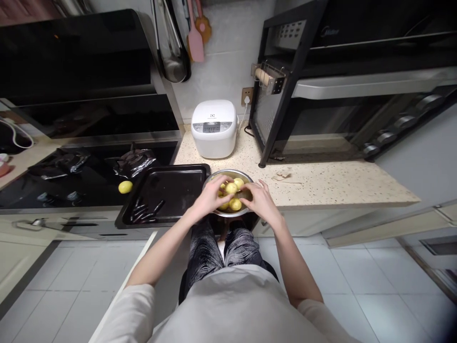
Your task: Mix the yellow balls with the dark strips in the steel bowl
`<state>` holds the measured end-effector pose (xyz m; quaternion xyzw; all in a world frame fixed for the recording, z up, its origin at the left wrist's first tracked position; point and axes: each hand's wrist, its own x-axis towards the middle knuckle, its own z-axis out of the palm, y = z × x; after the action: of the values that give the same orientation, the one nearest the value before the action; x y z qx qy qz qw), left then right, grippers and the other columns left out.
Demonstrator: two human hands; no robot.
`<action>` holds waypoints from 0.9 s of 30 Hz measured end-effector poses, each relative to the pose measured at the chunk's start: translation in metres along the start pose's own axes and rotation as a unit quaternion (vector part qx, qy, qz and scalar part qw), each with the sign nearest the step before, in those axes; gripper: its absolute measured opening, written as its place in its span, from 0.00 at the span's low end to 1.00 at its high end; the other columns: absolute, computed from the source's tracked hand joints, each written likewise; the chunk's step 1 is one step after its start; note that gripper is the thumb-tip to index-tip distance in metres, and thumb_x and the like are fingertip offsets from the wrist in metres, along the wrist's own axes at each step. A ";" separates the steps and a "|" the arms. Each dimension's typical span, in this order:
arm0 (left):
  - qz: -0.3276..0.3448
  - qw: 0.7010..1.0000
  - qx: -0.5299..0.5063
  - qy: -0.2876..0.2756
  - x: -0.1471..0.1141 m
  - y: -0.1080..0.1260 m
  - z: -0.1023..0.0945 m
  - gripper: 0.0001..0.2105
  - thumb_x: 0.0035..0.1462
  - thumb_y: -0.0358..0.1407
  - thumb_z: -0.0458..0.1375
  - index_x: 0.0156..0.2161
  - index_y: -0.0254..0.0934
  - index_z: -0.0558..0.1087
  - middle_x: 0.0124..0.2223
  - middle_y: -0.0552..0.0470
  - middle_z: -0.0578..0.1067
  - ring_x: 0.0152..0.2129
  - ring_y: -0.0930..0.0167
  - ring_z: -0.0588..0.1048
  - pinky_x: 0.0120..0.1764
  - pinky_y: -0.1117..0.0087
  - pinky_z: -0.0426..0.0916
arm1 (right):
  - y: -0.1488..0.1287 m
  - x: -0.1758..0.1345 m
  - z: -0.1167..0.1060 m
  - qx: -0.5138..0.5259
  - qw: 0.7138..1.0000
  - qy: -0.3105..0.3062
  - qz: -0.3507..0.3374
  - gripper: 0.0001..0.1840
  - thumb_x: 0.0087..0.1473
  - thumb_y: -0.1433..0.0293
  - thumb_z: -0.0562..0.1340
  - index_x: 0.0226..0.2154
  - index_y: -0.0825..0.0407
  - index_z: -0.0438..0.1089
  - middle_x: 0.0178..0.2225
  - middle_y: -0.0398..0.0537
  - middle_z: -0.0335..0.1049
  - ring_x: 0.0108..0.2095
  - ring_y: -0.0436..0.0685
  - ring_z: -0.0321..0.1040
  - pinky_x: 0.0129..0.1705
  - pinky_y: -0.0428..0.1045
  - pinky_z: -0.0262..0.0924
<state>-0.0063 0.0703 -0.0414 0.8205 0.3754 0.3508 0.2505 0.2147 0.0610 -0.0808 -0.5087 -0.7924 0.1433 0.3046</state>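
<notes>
A round metal bowl (228, 214) at the counter's front edge holds several yellow, rounded fruits that look like lemons. My left hand (211, 194) reaches in from the left, its thumb and fingers curved around one lemon (231, 188) near the bowl's middle. From the right comes my right hand (262, 202), its thumb and fingers apart over the rim. Nothing shows clearly between those fingers. Another yellow fruit (235, 204) lies in the bowl near my right thumb. Left of the bowl, a single lemon-like fruit (125, 186) rests on the black cooktop.
A black baking tray (174, 188) lies left of the bowl, overhanging the front edge. Behind the bowl stands a white rice cooker (214, 128). To the right, a black rack (271, 109) holds an oven (328, 119). Utensils hang on the wall, including a pink spatula (195, 43).
</notes>
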 end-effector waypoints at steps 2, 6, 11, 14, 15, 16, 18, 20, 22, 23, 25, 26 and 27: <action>0.008 1.000 0.001 -0.019 0.002 0.001 0.014 0.13 0.60 0.34 0.63 0.50 0.38 0.72 0.50 0.45 0.75 0.47 0.64 0.76 0.48 0.64 0.75 | -0.001 -0.001 -0.001 0.014 1.000 -0.004 0.003 0.15 0.56 0.70 0.66 0.47 0.49 0.69 0.45 0.51 0.80 0.51 0.63 0.75 0.70 0.69 0.44; 0.014 0.999 0.016 -0.032 0.005 -0.005 0.028 0.13 0.59 0.32 0.64 0.50 0.37 0.73 0.50 0.45 0.75 0.46 0.63 0.76 0.52 0.61 0.73 | -0.001 -0.003 -0.003 0.038 0.999 -0.008 0.006 0.20 0.56 0.70 0.66 0.51 0.49 0.65 0.45 0.51 0.80 0.52 0.62 0.76 0.70 0.68 0.44; 0.000 1.000 0.017 -0.022 0.003 -0.006 0.033 0.13 0.62 0.33 0.63 0.51 0.38 0.73 0.51 0.44 0.76 0.48 0.62 0.76 0.55 0.59 0.72 | 0.002 -0.004 -0.002 0.024 1.000 -0.008 -0.004 0.19 0.55 0.70 0.67 0.49 0.49 0.67 0.47 0.51 0.79 0.52 0.62 0.75 0.70 0.68 0.45; -0.017 1.000 0.014 -0.010 0.000 -0.005 0.038 0.13 0.63 0.33 0.62 0.53 0.40 0.74 0.51 0.44 0.75 0.50 0.62 0.75 0.55 0.59 0.72 | 0.005 -0.004 0.001 0.012 1.000 0.002 -0.005 0.17 0.55 0.69 0.67 0.48 0.49 0.69 0.48 0.52 0.79 0.52 0.63 0.75 0.69 0.68 0.48; -0.024 1.000 0.012 -0.004 0.000 -0.005 0.039 0.14 0.62 0.33 0.62 0.53 0.40 0.73 0.52 0.44 0.74 0.51 0.62 0.75 0.55 0.59 0.72 | 0.006 -0.004 0.002 0.011 1.000 0.004 -0.005 0.16 0.56 0.68 0.67 0.48 0.48 0.70 0.48 0.52 0.79 0.52 0.64 0.75 0.68 0.68 0.49; -0.029 1.000 0.009 0.002 -0.001 -0.005 0.041 0.16 0.62 0.33 0.62 0.54 0.40 0.73 0.52 0.44 0.74 0.51 0.62 0.75 0.56 0.59 0.72 | 0.007 -0.004 0.003 0.012 1.000 0.006 -0.004 0.16 0.56 0.67 0.67 0.47 0.48 0.70 0.47 0.51 0.79 0.51 0.64 0.75 0.68 0.68 0.50; -0.037 0.999 -0.005 0.013 -0.003 -0.007 0.044 0.19 0.61 0.31 0.63 0.57 0.40 0.71 0.53 0.43 0.75 0.51 0.61 0.76 0.56 0.59 0.72 | 0.007 -0.004 0.004 0.016 1.000 0.012 -0.004 0.15 0.57 0.65 0.67 0.47 0.48 0.70 0.46 0.51 0.79 0.50 0.65 0.75 0.67 0.69 0.51; -0.045 0.999 -0.016 0.017 -0.004 -0.008 0.046 0.19 0.61 0.30 0.63 0.57 0.38 0.70 0.52 0.43 0.77 0.50 0.61 0.77 0.56 0.59 0.72 | 0.008 -0.004 0.005 0.018 1.000 0.021 -0.006 0.15 0.57 0.64 0.67 0.47 0.48 0.70 0.46 0.52 0.79 0.49 0.65 0.75 0.66 0.68 0.52; -0.047 0.999 -0.008 0.007 -0.007 -0.008 0.047 0.15 0.61 0.28 0.61 0.53 0.37 0.71 0.51 0.43 0.78 0.49 0.62 0.78 0.54 0.60 0.73 | 0.008 -0.004 0.006 0.019 0.999 0.025 -0.009 0.15 0.57 0.65 0.67 0.47 0.48 0.70 0.47 0.53 0.79 0.50 0.66 0.74 0.64 0.67 0.55; -0.045 0.999 0.002 0.001 -0.008 -0.008 0.047 0.13 0.61 0.27 0.60 0.51 0.37 0.72 0.50 0.43 0.79 0.48 0.62 0.78 0.53 0.60 0.73 | 0.008 -0.004 0.007 0.021 0.999 0.025 -0.009 0.15 0.57 0.65 0.67 0.46 0.49 0.70 0.48 0.54 0.78 0.50 0.66 0.73 0.63 0.66 0.57; -0.039 0.999 0.024 -0.003 -0.010 -0.005 0.047 0.13 0.62 0.27 0.58 0.51 0.38 0.73 0.51 0.43 0.79 0.49 0.61 0.78 0.53 0.59 0.73 | 0.009 -0.004 0.008 0.030 0.999 0.023 -0.007 0.14 0.57 0.65 0.66 0.46 0.49 0.71 0.48 0.55 0.78 0.50 0.67 0.73 0.59 0.64 0.61; -0.037 0.999 0.032 0.001 -0.012 -0.003 0.046 0.14 0.63 0.27 0.58 0.52 0.38 0.73 0.52 0.43 0.78 0.50 0.61 0.77 0.54 0.59 0.73 | 0.009 -0.004 0.008 0.035 0.999 0.024 -0.006 0.13 0.57 0.65 0.66 0.45 0.49 0.72 0.47 0.55 0.78 0.51 0.67 0.73 0.58 0.63 0.63; -0.038 0.999 0.039 0.007 -0.013 -0.001 0.044 0.14 0.63 0.27 0.58 0.53 0.38 0.73 0.53 0.43 0.78 0.51 0.60 0.77 0.55 0.58 0.72 | 0.009 -0.004 0.008 0.039 0.999 0.025 -0.004 0.12 0.58 0.65 0.65 0.45 0.49 0.72 0.47 0.55 0.78 0.51 0.67 0.72 0.57 0.63 0.64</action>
<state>0.0203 0.0540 -0.0752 0.8126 0.4210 0.3319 0.2289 0.2172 0.0621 -0.0935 -0.4964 -0.7803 0.1599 0.3450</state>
